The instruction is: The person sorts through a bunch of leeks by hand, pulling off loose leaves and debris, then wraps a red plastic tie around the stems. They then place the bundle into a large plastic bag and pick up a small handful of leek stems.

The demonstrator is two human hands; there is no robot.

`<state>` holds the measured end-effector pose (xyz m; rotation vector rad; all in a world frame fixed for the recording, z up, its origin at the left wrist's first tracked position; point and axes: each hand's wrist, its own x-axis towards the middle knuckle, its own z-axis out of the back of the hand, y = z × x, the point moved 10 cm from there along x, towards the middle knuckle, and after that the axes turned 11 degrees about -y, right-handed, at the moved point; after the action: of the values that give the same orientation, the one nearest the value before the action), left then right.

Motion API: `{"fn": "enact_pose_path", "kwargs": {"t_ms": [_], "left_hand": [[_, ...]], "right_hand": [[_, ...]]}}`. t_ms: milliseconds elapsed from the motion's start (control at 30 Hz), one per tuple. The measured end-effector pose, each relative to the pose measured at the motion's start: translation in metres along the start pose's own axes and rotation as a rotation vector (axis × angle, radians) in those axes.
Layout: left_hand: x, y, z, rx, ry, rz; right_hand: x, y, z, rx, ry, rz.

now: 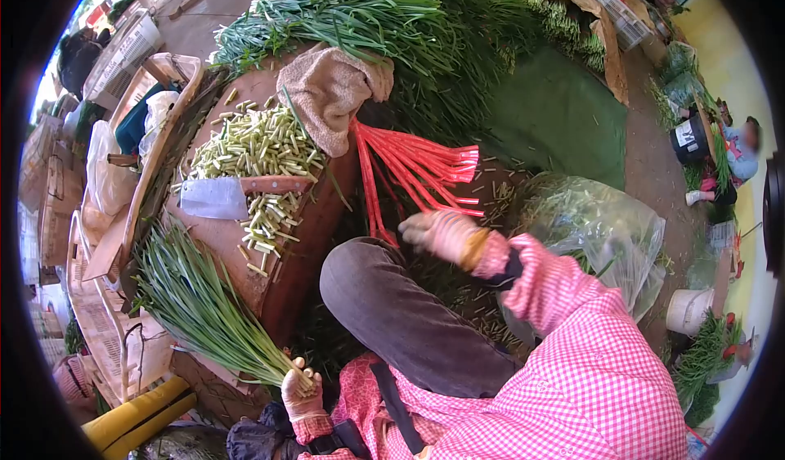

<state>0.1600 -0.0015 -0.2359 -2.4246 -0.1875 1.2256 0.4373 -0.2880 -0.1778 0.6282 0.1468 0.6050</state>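
My left hand [301, 388] is closed round the cut stem ends of a bunch of long green garlic chives [208, 306], whose leaves fan out to the upper left over a brown board [282, 292]. My right hand [429, 233], in a pale glove and smeared by motion, is beside my raised knee, close to a bundle of red strips [417, 156] with white marks. Its fingers are too blurred to read. On the board lies a cleaver [214, 198] with a wooden handle, amid a heap of short cut stem pieces [253, 145].
A large pile of chives [409, 18] lies at the back, behind a tan cloth [331, 92]. Green sheeting [564, 116] covers floor at the right, near a clear plastic bag [601, 223]. Crates [123, 59] line the left. Another person [740, 153] sits far right.
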Motion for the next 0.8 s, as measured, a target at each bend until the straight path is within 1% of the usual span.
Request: {"fn": "enact_pose_path", "kwargs": {"t_ms": [33,100,133,233,267,367,400,433,500,533,600,700,733,800], "left_hand": [[0.001,-0.001,0.002,0.002,-0.005,0.008],[0.004,0.0,0.012,-0.005,-0.018,0.024],[0.005,-0.001,0.019,-0.015,-0.068,0.014],[0.0,-0.001,0.004,-0.012,-0.021,-0.011],[0.001,-0.001,0.006,-0.015,-0.024,-0.007],[0.003,0.0,0.011,-0.031,-0.028,0.005],[0.001,0.0,0.005,-0.035,-0.027,0.014],[-0.001,0.001,0.002,-0.038,-0.022,0.025],[0.0,0.001,0.004,-0.033,-0.013,0.01],[0.002,0.001,0.006,-0.033,0.0,0.007],[0.004,0.001,0.009,-0.035,0.009,0.014],[0.003,0.001,0.008,-0.066,0.029,0.03],[0.002,0.001,0.006,-0.079,0.033,0.03],[0.002,0.001,0.002,-0.098,0.041,0.034]], "right_hand": [[0.001,-0.02,-0.036,0.148,0.101,-0.305],[0.004,-0.053,-0.061,0.194,0.008,-0.666],[0.01,-0.053,-0.067,0.348,-0.048,-0.71],[0.02,-0.077,-0.121,0.798,-0.163,-0.97],[0.025,-0.078,-0.123,0.887,-0.287,-0.946],[0.025,-0.083,-0.112,0.62,-0.23,-0.869],[0.017,-0.063,-0.079,0.705,-0.245,-0.936],[0.013,-0.069,-0.078,0.828,-0.265,-0.871],[0.001,-0.068,-0.082,1.173,-0.165,-0.882],[-0.008,-0.065,-0.076,1.206,-0.089,-0.89],[-0.021,-0.036,-0.049,1.271,0.067,-0.898],[-0.021,-0.033,-0.023,1.163,-0.008,-0.731],[-0.024,-0.034,-0.015,1.194,-0.051,-0.75],[-0.035,-0.049,-0.02,1.113,-0.018,-0.818]]}}
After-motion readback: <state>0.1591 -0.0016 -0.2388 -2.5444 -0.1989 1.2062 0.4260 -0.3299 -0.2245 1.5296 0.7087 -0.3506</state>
